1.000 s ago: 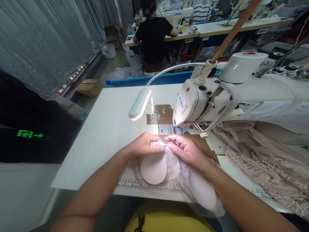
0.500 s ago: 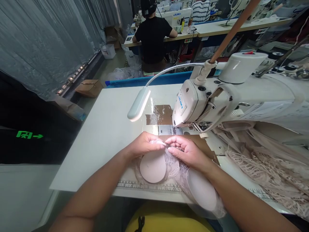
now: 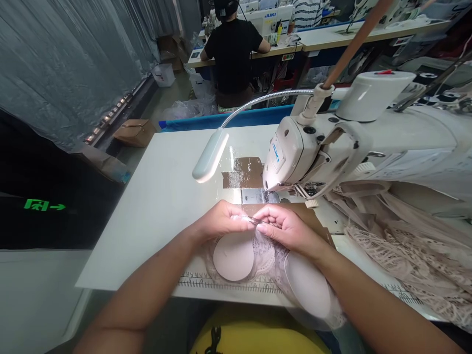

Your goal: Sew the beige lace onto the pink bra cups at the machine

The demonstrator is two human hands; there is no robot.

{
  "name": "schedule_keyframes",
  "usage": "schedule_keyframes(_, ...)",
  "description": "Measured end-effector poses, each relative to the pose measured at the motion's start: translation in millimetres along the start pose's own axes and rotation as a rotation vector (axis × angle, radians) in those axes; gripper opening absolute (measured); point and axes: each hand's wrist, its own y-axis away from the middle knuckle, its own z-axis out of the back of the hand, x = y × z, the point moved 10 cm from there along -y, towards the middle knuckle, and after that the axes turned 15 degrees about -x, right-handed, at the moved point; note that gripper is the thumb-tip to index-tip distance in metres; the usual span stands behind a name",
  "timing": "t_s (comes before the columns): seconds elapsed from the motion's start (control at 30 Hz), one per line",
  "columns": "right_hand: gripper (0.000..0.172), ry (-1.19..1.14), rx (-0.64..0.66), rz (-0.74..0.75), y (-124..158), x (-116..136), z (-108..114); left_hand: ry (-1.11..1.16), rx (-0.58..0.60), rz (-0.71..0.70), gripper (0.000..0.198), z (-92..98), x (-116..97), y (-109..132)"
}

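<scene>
A pale pink lace bra with smooth moulded cups hangs from my fingers over the table's front edge area. One cup lies below my left hand, the other slopes down beneath my right forearm. My left hand is closed, pinching the lace upper edge between thumb and fingers. Close beside it, my right hand is closed around a slim metal tool, whose tip meets the fabric at my left fingertips. The tool's exact kind is hidden by my fingers.
A white sewing machine stands just beyond my hands, with a bendable lamp to its left. Lacy beige fabric is heaped at the right. A printed ruler runs along the table's front. Another person sits further off.
Both hands stay at nearly the same spot. The metal tool shows at a slightly different angle between my fingers, and the view has shifted a little.
</scene>
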Motion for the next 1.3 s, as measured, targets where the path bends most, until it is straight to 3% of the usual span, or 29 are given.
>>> schedule_keyframes(0.23, 0.02, 0.023, 0.002, 0.021, -3, 0, -7, -0.068, 0.063, -0.039, 0.038, -9.5, -2, 2)
schedule_keyframes(0.37, 0.021, 0.006, -0.03, -0.008, -3, -4, -2, -0.091, 0.061, -0.044, 0.034, -10.0, -2, 1)
schedule_keyframes(0.53, 0.034, -0.161, -0.022, -0.145, -2, -15, -3, -0.066, 0.043, -0.043, 0.028, -10.4, -2, 1)
schedule_keyframes(0.63, 0.04, -0.122, 0.031, -0.156, 0, -15, -8, -0.035, 0.086, -0.064, 0.027, -10.5, -8, 2)
schedule_keyframes(0.8, 0.026, -0.002, -0.061, -0.136, 0, -12, 8, -0.049, 0.144, -0.011, 0.035, 4.0, -6, 1)
schedule_keyframes(0.93, 0.024, 0.031, -0.082, -0.123, 2, -10, 13, -0.066, 0.1, -0.012, 0.033, 17.4, -3, -3)
schedule_keyframes(1.3, 0.021, 0.164, -0.141, -0.093, -1, -15, 20, -0.106, 0.013, 0.027, 0.025, 27.9, 0, -3)
